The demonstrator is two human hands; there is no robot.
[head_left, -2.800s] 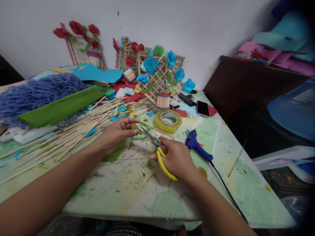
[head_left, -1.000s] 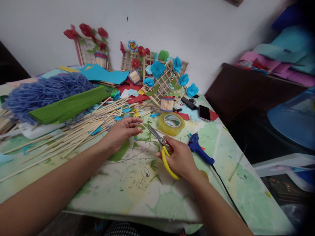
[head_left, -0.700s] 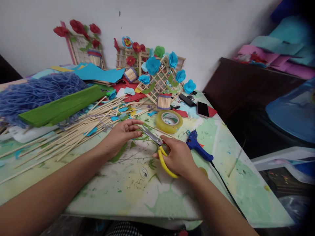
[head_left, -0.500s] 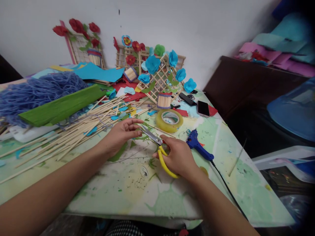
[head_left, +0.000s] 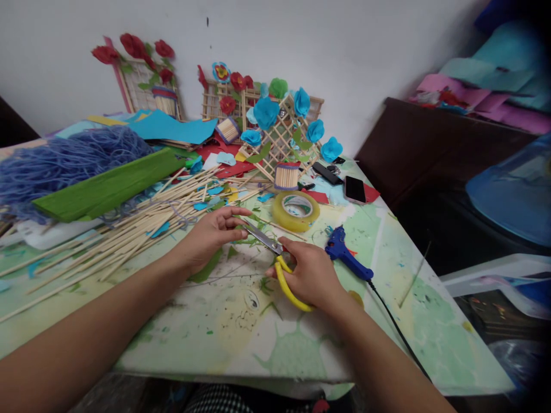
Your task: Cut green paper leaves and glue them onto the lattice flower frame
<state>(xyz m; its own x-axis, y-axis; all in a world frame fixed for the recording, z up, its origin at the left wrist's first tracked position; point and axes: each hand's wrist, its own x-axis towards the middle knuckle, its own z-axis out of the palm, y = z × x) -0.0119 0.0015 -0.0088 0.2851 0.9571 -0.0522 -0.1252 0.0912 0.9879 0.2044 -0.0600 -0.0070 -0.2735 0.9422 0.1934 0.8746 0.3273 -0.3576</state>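
The right hand (head_left: 312, 272) is closed around the yellow-handled metal scissors (head_left: 282, 284), fingers at the loops, blades slanting towards the left hand (head_left: 206, 238) above the middle of the patterned green-and-white table (head_left: 301, 355). The left hand's thumb and forefinger curl nearly together at the blade tips — probably to steady something small, though I cannot tell what, if anything, they pinch. Beneath that hand lies a flat green paper piece (head_left: 208, 269).

The wide roll of yellowish clear tape (head_left: 279, 218) sits just beyond the scissors. The blue glue gun (head_left: 350, 263) lies nearer the table's right edge, its black cord (head_left: 398, 332) trailing to the near edge — likely placed there to stay reachable, outside the cutting space.
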